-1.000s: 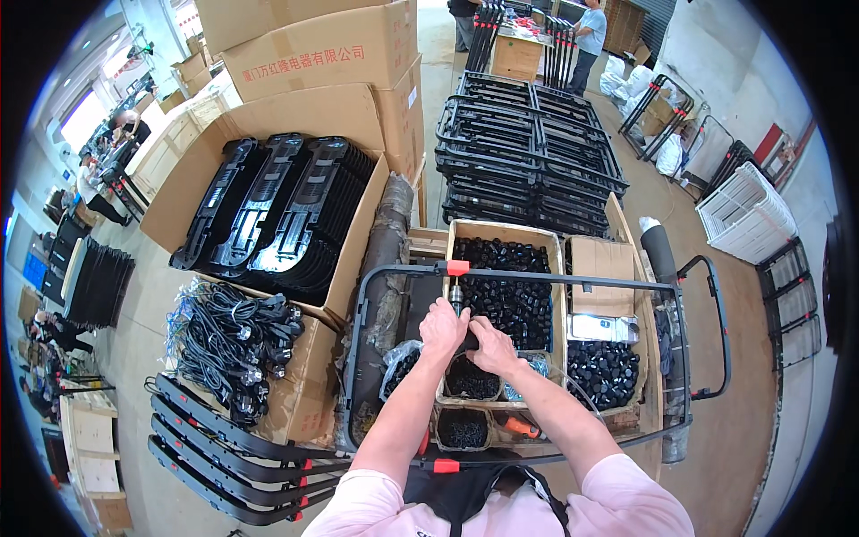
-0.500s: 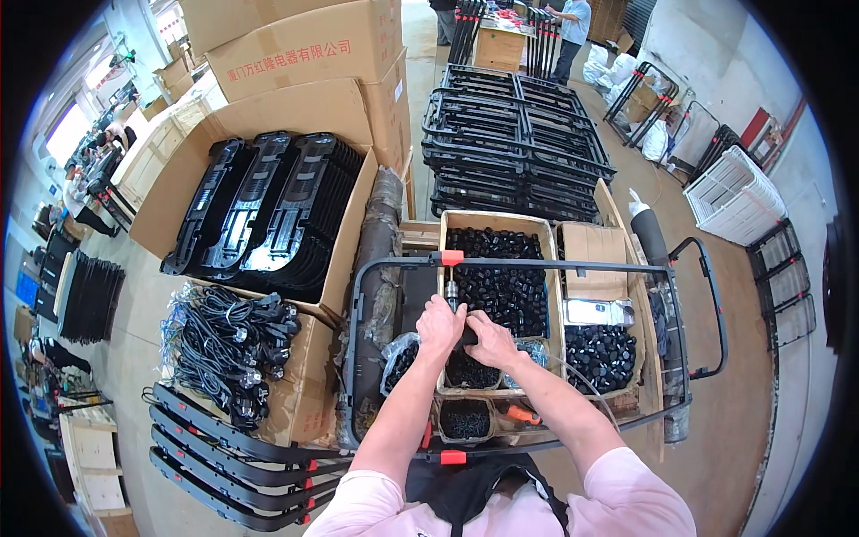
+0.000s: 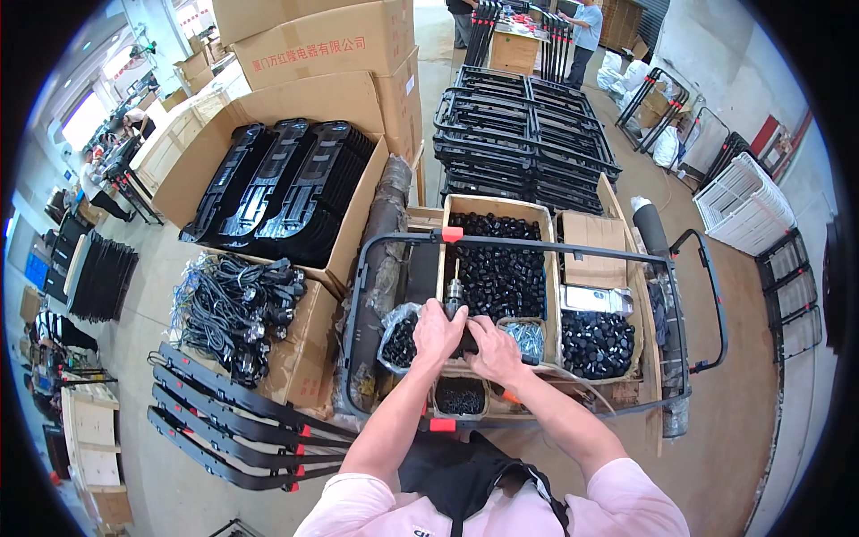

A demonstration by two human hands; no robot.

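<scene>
Both hands grip 1 power drill (image 3: 455,300), left hand (image 3: 438,329) wrapped around it, right hand (image 3: 491,351) steadying, bit aimed at 12 o'clock toward the black metal frame (image 3: 555,246).

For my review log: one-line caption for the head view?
Both hands, left hand and right hand, hold a power drill over boxes of small black plastic parts.

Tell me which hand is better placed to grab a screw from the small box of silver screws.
Right. The right hand sits right beside the small box of silver screws, while the left hand is farther off and appears wrapped around the power driver.
</scene>
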